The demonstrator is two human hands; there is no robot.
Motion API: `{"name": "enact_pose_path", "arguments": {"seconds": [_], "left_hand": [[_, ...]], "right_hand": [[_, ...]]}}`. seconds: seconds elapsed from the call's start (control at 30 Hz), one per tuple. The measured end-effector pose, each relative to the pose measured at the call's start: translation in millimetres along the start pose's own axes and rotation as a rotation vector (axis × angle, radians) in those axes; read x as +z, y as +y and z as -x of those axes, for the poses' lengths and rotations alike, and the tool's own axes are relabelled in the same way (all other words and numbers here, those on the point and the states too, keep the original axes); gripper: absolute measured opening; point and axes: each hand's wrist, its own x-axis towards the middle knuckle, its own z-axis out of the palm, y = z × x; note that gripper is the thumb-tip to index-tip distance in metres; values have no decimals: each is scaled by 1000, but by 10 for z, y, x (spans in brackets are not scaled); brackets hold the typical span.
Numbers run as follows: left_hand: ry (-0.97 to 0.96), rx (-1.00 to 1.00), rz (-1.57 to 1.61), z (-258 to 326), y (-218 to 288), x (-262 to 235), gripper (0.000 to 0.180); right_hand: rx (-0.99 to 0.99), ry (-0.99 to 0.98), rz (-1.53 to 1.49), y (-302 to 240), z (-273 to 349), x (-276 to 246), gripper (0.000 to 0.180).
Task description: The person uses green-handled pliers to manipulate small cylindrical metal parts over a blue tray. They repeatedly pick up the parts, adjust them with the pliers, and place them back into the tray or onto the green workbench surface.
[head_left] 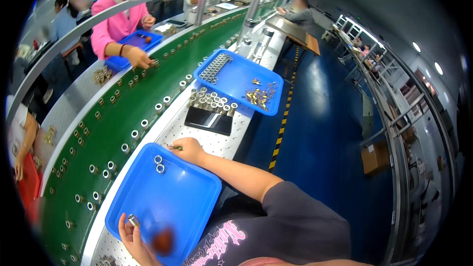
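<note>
The left hand point(134, 247) is at the near left corner of a large blue plastic tray with a raised rim point(182, 189), its fingers and thumb pinching a short, hollow-looking silver metal cylinder point(133, 220), which is tilted and shows its round end. The right hand point(189, 149) is at the far rim of the same tray, fingers curled closed about a slim greenish object point(176, 148); only a little of it shows, so its kind cannot be told. Near this hand, two shiny silver metal rings point(160, 168) lie side by side on the tray floor, and toward the person's body there is a blurred reddish-brown round thing point(163, 241). Beyond the right hand, a flat black rectangular object with a pale band point(209, 120) lies on the perforated silver metal worktop point(173, 130), just beside a group of upright silver cylinders point(213, 101). Farther on, a second blue plastic tray point(236, 80) holds neat rows of silver rings point(216, 67) and a loose scatter of small brass-coloured parts point(262, 97). To the left runs a green conveyor belt point(116, 135) dotted with standing metal cylinders point(135, 134); across it, a co-worker in a pink top point(111, 22) reaches a hand point(139, 57) over the belt.
</note>
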Motion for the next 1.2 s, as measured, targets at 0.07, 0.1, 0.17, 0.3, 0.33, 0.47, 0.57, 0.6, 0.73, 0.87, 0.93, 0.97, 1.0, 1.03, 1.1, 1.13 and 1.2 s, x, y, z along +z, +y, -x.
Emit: {"name": "enact_pose_path", "arguments": {"seconds": [0.07,0.1,0.17,0.3,0.33,0.47,0.57,0.6,0.73,0.87,0.93,0.97,1.0,1.03,1.1,1.13,1.2], "left_hand": [[-20,-31,-36,-51,-5,82,47],[-42,-22,-53,-105,-72,54,46],[-93,-24,-50,-181,-122,15,46],[-81,-38,-84,-291,-208,-74,50],[-81,-48,-89,-322,-244,-92,52],[-37,-67,23,-347,-213,43,51],[23,-82,85,-308,-157,149,50],[41,-82,86,-323,-173,172,51],[84,-97,84,-333,-252,260,54],[117,-98,70,-355,-296,344,56],[131,-95,65,-365,-313,348,57],[138,-92,61,-372,-332,341,58],[146,-91,57,-371,-351,324,59],[152,-91,52,-368,-354,329,59],[165,-94,26,-369,-355,373,59],[159,-81,29,-357,-315,422,58],[148,-57,27,-306,-228,508,58]], "right_hand": [[-18,34,-9,102,58,-12,24],[-6,31,-9,109,79,-19,24],[9,14,3,104,77,-38,25],[0,-6,-32,-11,42,-35,24],[-4,-11,-31,-21,52,-44,24],[-17,-46,-44,30,37,-52,25],[-46,-52,-93,38,25,-67,22],[-44,-60,-107,33,37,-90,21],[-77,-106,-185,93,40,-72,21],[-26,-174,-195,96,8,-135,25],[-7,-228,-193,76,-12,-177,26],[2,-257,-191,78,-12,-187,26],[-15,-253,-230,89,-2,-173,26],[-30,-249,-268,99,14,-153,26],[-47,-258,-295,96,34,-141,26],[-49,-271,-283,72,30,-154,26],[-50,-267,-302,61,34,-140,24]]}}
